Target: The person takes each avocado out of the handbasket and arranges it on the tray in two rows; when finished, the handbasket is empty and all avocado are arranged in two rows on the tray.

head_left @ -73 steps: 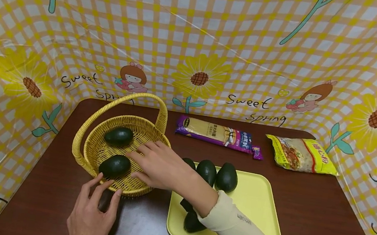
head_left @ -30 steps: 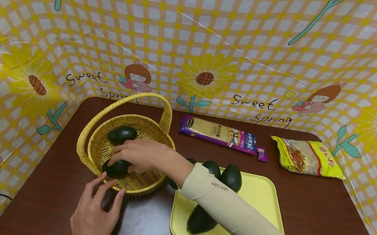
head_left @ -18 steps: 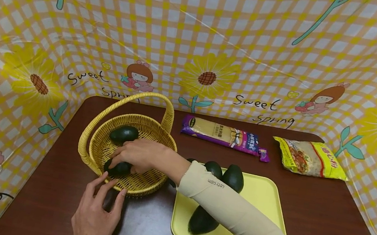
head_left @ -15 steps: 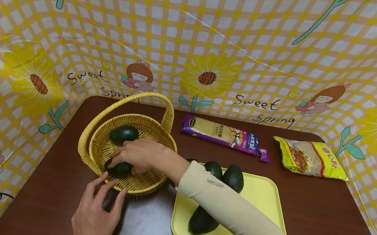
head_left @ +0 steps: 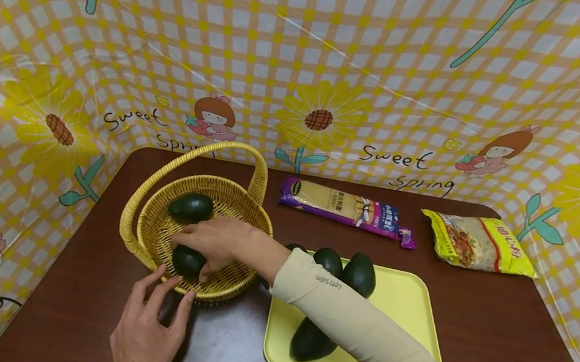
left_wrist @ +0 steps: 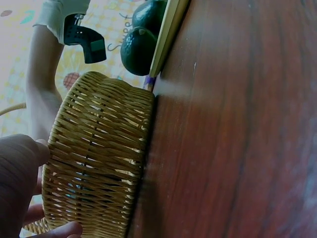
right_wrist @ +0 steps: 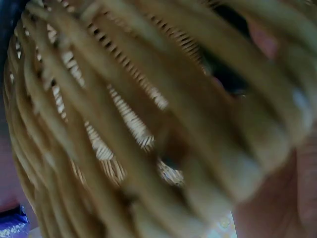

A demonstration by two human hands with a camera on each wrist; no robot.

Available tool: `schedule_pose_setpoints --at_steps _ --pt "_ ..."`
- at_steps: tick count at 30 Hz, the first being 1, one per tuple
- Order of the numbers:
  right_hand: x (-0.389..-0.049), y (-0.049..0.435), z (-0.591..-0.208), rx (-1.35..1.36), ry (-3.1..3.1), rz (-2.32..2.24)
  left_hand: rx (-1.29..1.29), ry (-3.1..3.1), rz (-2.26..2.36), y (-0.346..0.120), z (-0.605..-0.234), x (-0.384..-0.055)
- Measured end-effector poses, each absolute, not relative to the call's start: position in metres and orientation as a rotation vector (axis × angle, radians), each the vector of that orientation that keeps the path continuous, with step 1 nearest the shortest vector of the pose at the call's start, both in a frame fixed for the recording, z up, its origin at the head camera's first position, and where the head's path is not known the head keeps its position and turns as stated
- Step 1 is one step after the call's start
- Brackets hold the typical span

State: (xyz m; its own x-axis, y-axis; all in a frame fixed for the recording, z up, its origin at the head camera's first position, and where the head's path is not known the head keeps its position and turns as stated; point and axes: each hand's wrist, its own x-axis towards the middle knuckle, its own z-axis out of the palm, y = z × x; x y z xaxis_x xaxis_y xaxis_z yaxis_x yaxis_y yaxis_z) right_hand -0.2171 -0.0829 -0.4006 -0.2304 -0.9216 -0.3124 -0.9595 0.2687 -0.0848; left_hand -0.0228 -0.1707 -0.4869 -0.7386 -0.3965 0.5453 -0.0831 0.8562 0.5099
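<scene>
A yellow wicker basket with a tall handle stands on the table's left side. In it lie two dark green avocados. The far avocado rests untouched; the near avocado is under my right hand, which grips it, thumb on the near right side and fingers over the far side. My left hand holds the basket's near rim by its fingertips. In the left wrist view, the thumb presses at the woven edge. The right wrist view is filled by the basket's weave.
A yellow tray lies right of the basket, partly under my right sleeve, with several avocados on it. Behind lie a purple pasta packet and a yellow food bag. A patterned cloth walls the table's back and sides.
My right hand has moved left from beside the near avocado onto it; that avocado has since shifted slightly right. My left hand stays at the rim.
</scene>
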Motion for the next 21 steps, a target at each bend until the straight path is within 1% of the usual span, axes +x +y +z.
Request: schedule_pose_setpoints --at_steps 12,21 --pt "-0.218 -0.079 -0.407 -1.711 2.261 0.130 0.349 -2.353 -0.619 -0.169 -0.488 -0.023" --pt "-0.218 -0.070 -0.403 -1.711 2.280 0.248 0.336 -2.349 -0.595 -0.170 -0.488 -0.022"
